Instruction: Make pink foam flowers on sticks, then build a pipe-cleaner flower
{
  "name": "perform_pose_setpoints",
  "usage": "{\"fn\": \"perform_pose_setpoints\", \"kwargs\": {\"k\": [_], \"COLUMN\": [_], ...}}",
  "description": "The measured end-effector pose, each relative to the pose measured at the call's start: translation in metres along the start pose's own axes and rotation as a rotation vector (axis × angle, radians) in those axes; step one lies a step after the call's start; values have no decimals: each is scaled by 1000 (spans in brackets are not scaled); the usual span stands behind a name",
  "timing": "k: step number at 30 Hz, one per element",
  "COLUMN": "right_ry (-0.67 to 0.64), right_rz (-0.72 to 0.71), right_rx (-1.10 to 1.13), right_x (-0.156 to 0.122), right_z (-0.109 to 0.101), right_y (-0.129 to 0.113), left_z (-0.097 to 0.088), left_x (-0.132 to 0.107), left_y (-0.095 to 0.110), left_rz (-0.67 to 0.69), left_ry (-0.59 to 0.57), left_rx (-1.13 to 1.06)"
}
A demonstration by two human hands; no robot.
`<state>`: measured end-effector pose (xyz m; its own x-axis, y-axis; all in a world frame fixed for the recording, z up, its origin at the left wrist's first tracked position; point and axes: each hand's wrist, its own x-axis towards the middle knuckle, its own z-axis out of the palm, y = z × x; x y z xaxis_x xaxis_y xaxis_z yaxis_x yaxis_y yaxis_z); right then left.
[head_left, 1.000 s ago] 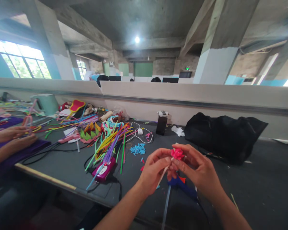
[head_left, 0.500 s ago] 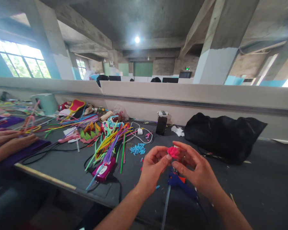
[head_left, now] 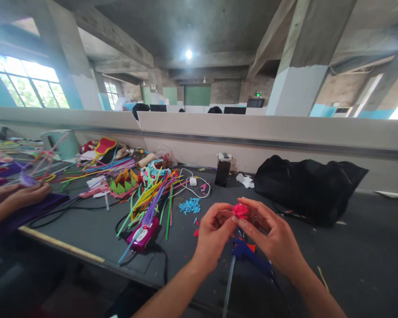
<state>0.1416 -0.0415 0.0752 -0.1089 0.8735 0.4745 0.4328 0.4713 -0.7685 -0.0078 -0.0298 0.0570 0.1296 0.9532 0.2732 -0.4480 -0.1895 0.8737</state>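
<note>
A small pink-red fuzzy flower [head_left: 240, 211] is held up over the dark table between my two hands. My left hand [head_left: 215, 234] pinches its left side with thumb and fingers. The thumb and fingertips of my right hand [head_left: 268, 229] close around the flower's right side. What lies behind the fingers is hidden. Under my hands rests a dark blue glue gun [head_left: 252, 257], with a translucent glue stick [head_left: 230, 282] pointing toward me. To the left of my left hand is a small pink-red piece [head_left: 196, 232], and beyond it a pile of short blue pieces [head_left: 190, 205].
Colored pipe cleaners [head_left: 152, 198] lie over a purple device [head_left: 143, 236] on the left. Behind stand a phone [head_left: 222, 173] and a black bag [head_left: 308, 190]. A white cable [head_left: 205, 194] loops nearby. At far left, another person's hands [head_left: 29, 194] hold something purple.
The flower has turned slightly in my fingers, and my right thumb has come in closer beneath it. The other person's hands at left have moved, raising a purple piece.
</note>
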Motion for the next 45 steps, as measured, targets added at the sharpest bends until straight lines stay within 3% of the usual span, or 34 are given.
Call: {"fn": "perform_pose_setpoints", "kwargs": {"k": [8,22,26,35,40,45], "right_ry": [2,41,90,59,22,-127], "right_rz": [-54,-36,-38,-1,89,169], "right_rx": [-62,38,10,-26,6,197], "right_x": [1,1,1,3,5,1], "right_z": [-3,-1,-4,1,12,46], "right_y": [0,-5,-6,-4,-4,-15], "left_z": [2,2,0,-3,-4,-10], "left_x": [0,3,3,7,8,10], "left_y": [6,5,5,6,11,14], "left_rz": [-115,-45,-12,-29,-130,-178], "left_ry": [-38,-16,9,104,100,107], "left_rx": [-215,-238,-231,-222,-380,-451]}}
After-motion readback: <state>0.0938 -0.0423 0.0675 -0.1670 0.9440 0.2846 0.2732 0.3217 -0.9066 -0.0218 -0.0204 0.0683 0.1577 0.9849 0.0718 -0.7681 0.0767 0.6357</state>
